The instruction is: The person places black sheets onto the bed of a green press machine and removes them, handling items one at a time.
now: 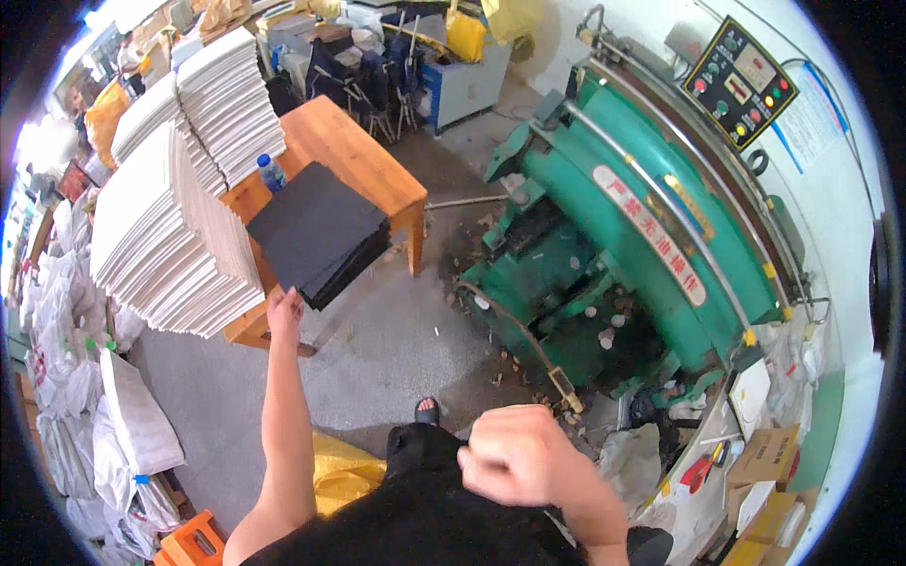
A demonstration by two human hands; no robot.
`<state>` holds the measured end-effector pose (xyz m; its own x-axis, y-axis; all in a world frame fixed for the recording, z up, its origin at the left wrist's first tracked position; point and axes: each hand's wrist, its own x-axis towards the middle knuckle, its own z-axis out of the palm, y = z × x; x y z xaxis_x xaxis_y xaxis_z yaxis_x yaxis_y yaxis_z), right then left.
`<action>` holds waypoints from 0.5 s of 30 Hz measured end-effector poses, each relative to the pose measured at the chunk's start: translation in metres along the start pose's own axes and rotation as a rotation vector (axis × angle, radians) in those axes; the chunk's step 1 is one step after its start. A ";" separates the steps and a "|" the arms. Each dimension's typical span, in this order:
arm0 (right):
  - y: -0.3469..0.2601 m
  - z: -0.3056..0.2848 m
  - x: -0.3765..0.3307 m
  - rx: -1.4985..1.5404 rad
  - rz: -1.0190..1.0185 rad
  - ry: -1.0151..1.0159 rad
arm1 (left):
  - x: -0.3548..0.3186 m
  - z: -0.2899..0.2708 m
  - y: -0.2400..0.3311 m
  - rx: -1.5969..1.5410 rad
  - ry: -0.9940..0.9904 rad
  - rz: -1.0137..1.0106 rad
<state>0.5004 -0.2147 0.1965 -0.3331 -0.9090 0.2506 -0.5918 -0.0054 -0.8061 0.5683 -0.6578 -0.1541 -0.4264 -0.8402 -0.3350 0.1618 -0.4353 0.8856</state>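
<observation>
Left hand [284, 314], fingers apart, reaches the black sheets [316, 231] on the counter [363, 156]: likely thin, flexible; grip the near edge. Right hand [514, 455] fisted, empty.

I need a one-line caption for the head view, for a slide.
Left hand reaches to black sheets on a wooden table; right hand is a fist near a green machine.

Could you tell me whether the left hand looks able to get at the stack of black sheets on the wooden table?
Probably yes: the left hand is at the near edge of the black sheets, with nothing between them.
</observation>
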 end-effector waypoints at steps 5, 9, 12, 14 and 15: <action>0.144 0.081 -0.132 -0.259 0.887 0.108 | -0.081 -0.009 -0.004 0.047 -0.538 -0.504; 0.178 0.135 -0.260 -0.234 1.185 0.231 | -0.088 -0.019 0.025 -0.223 -0.333 -0.404; 0.168 0.146 -0.286 -0.199 1.327 0.349 | -0.069 -0.028 0.041 -0.020 -0.203 -0.123; 0.168 0.141 -0.281 -0.187 1.232 0.515 | -0.090 0.016 0.073 0.024 -0.292 -0.061; 0.169 0.134 -0.276 -0.185 1.172 0.587 | -0.095 0.029 0.079 0.006 -0.355 -0.013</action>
<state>0.5911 -0.0203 -0.0808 -0.9510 -0.0218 -0.3084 0.1870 0.7538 -0.6299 0.5953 -0.6031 -0.0431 -0.7113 -0.6693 -0.2147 0.1496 -0.4426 0.8842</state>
